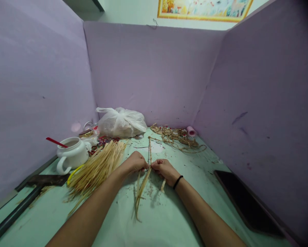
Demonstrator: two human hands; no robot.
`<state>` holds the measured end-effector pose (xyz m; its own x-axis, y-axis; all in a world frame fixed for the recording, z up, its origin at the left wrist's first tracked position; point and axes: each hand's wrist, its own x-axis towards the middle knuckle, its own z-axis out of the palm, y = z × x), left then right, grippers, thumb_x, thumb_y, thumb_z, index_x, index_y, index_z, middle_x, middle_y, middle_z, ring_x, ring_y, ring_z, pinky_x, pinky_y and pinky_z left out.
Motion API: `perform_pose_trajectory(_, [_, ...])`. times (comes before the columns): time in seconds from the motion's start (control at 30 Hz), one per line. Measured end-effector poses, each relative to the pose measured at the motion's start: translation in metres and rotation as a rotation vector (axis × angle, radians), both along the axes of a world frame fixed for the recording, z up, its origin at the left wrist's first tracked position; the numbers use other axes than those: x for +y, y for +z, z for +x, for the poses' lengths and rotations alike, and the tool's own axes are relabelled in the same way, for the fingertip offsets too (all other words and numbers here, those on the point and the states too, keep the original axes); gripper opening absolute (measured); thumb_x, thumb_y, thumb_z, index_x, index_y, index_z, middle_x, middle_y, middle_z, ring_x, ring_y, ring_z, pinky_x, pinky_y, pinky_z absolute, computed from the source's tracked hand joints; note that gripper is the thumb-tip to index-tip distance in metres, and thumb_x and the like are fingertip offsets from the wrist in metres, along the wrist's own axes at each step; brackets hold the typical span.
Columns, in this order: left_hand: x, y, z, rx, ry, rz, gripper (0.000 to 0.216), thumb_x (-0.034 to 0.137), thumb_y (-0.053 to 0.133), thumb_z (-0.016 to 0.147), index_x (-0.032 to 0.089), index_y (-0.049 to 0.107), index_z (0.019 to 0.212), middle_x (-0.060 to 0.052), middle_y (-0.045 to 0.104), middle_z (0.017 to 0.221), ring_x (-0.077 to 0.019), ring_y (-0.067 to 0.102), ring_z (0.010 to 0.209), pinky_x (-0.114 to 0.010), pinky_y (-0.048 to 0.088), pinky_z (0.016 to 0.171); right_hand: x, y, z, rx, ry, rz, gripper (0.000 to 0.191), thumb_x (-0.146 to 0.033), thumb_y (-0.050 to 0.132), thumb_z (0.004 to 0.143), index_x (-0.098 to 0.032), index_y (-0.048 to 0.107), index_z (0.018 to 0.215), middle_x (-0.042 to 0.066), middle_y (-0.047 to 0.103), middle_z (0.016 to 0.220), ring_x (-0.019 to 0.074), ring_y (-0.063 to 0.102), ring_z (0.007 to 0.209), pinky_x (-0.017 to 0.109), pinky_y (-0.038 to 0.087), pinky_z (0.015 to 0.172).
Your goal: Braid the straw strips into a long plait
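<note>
A thin straw braid (150, 150) runs away from me along the middle of the table, its far end knotted. At its near end my left hand (137, 162) is closed in a pinch on straw strands. My right hand (167, 170), with a black band at the wrist, pinches another straw strand just across from it. Long loose straw strands (143, 192) hang from between the hands toward me. One short strand end (163, 185) pokes out below my right hand. Left of my hands lies a thick bundle of dry straw strips (99, 168).
At the left stand a white pot (75, 156) with a red stick and a dark-headed tool (47, 180) with a long handle. A white plastic bag (121, 123) sits at the back, beside tangled brown cord (181, 138) and a pink spool (191, 131). A black tablet-like slab (246, 202) lies right. Purple walls (154, 72) enclose the table.
</note>
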<state>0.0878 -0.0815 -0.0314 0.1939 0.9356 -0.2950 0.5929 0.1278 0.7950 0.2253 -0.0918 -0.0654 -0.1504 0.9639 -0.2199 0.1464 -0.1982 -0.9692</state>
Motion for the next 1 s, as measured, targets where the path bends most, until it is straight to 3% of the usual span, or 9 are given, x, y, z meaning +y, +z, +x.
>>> perform_pose_trajectory(0.17, [-0.01, -0.004, 0.01, 0.136, -0.075, 0.147, 0.007, 0.016, 0.054, 0.053, 0.013, 0.054, 0.046, 0.001, 0.04, 0.037, -0.0099, 0.039, 0.04, -0.021, 0.023, 0.042, -0.001, 0.001, -0.001, 0.052, -0.048, -0.025, 0.005, -0.014, 0.05, 0.053, -0.014, 0.047, 0.049, -0.007, 0.036, 0.035, 0.003, 0.023, 0.033, 0.021, 0.013, 0.037])
perform_pose_trajectory(0.4, [-0.031, -0.009, 0.031, 0.329, 0.048, 0.459, 0.004, 0.011, 0.054, 0.049, 0.015, 0.055, 0.051, -0.003, 0.045, 0.049, -0.0164, 0.049, 0.057, -0.023, 0.027, 0.05, -0.002, -0.001, 0.0, 0.133, -0.084, -0.029, 0.004, -0.01, 0.05, 0.048, -0.013, 0.049, 0.05, -0.006, 0.04, 0.038, 0.0036, 0.029, 0.036, 0.02, 0.017, 0.038])
perform_pose_trajectory(0.47, [-0.028, -0.003, 0.025, 0.273, -0.028, 0.364, 0.004, 0.011, 0.055, 0.049, 0.015, 0.054, 0.049, -0.001, 0.043, 0.044, -0.0144, 0.048, 0.053, -0.022, 0.027, 0.048, -0.002, 0.0, 0.001, 0.143, -0.052, -0.033, 0.006, -0.011, 0.053, 0.047, -0.014, 0.048, 0.051, -0.006, 0.04, 0.038, 0.0034, 0.028, 0.036, 0.02, 0.015, 0.037])
perform_pose_trajectory(0.53, [-0.02, 0.006, 0.014, 0.164, -0.109, 0.161, 0.006, 0.015, 0.055, 0.053, 0.014, 0.054, 0.048, 0.001, 0.041, 0.04, -0.0113, 0.043, 0.044, -0.021, 0.026, 0.043, -0.002, 0.002, 0.002, 0.17, -0.014, -0.06, 0.006, -0.014, 0.054, 0.049, -0.014, 0.048, 0.051, -0.007, 0.036, 0.036, 0.0028, 0.023, 0.035, 0.02, 0.011, 0.037])
perform_pose_trajectory(0.67, [-0.002, 0.012, -0.006, -0.114, 0.054, -0.069, 0.015, 0.025, 0.053, 0.063, 0.012, 0.057, 0.057, 0.002, 0.046, 0.043, -0.0061, 0.034, 0.034, -0.019, 0.02, 0.036, -0.004, 0.009, 0.006, 0.242, 0.123, -0.135, 0.01, -0.021, 0.057, 0.054, -0.013, 0.051, 0.053, -0.009, 0.028, 0.034, 0.0018, 0.015, 0.032, 0.02, 0.006, 0.036])
perform_pose_trajectory(0.8, [0.003, 0.0, -0.004, -0.351, -0.01, -0.32, 0.011, 0.019, 0.054, 0.061, 0.011, 0.055, 0.055, 0.001, 0.047, 0.043, -0.0031, 0.032, 0.033, -0.017, 0.016, 0.034, -0.005, 0.012, 0.007, 0.264, 0.17, -0.122, 0.013, -0.021, 0.061, 0.053, -0.012, 0.054, 0.057, -0.006, 0.043, 0.039, 0.0015, 0.024, 0.032, 0.018, 0.014, 0.036])
perform_pose_trajectory(0.87, [0.002, -0.006, 0.002, -0.371, 0.007, -0.35, 0.009, 0.015, 0.054, 0.059, 0.01, 0.053, 0.052, 0.0, 0.05, 0.044, -0.0034, 0.035, 0.033, -0.017, 0.018, 0.034, -0.005, 0.01, 0.006, 0.251, 0.145, -0.102, 0.012, -0.02, 0.061, 0.052, -0.012, 0.054, 0.057, -0.002, 0.051, 0.045, 0.0031, 0.035, 0.036, 0.018, 0.023, 0.039])
perform_pose_trajectory(1.0, [0.0, -0.009, 0.008, -0.148, 0.116, -0.281, 0.016, 0.015, 0.054, 0.057, 0.012, 0.047, 0.044, 0.003, 0.039, 0.032, -0.005, 0.031, 0.028, -0.019, 0.019, 0.033, 0.0, 0.001, 0.002, 0.078, 0.107, 0.087, 0.007, -0.016, 0.059, 0.051, -0.013, 0.053, 0.054, -0.001, 0.055, 0.05, 0.0066, 0.044, 0.046, 0.019, 0.031, 0.047])
